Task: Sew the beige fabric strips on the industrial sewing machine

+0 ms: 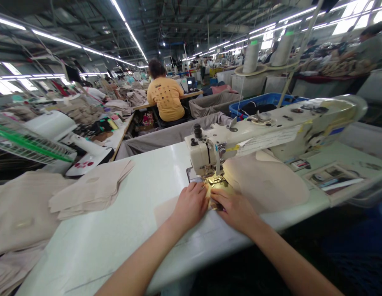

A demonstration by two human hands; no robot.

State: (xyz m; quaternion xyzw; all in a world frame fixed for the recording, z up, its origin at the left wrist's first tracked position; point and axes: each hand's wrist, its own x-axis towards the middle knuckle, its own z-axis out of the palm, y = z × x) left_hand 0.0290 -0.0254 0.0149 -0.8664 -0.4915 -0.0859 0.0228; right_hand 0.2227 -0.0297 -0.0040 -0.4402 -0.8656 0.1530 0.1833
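A white sewing machine [240,135] stands on the pale table, its lamp lighting the needle area. Just left of the presser foot, my left hand [192,201] presses down on a beige fabric piece [162,209], fingers bent and together. Close beside it, my right hand [234,207] has its fingers curled at the metal plate below the needle; what lies under its fingertips is too small to make out. A larger beige fabric panel [268,183] lies under the machine's arm, to the right of my hands.
Stacked beige pieces [92,187] lie at the table's left, with another pile [21,205] beyond. A tool tray [333,179] sits at right. Behind are a fan [33,139], thread cones [250,57], a blue basket [265,100] and a seated person in yellow [166,98].
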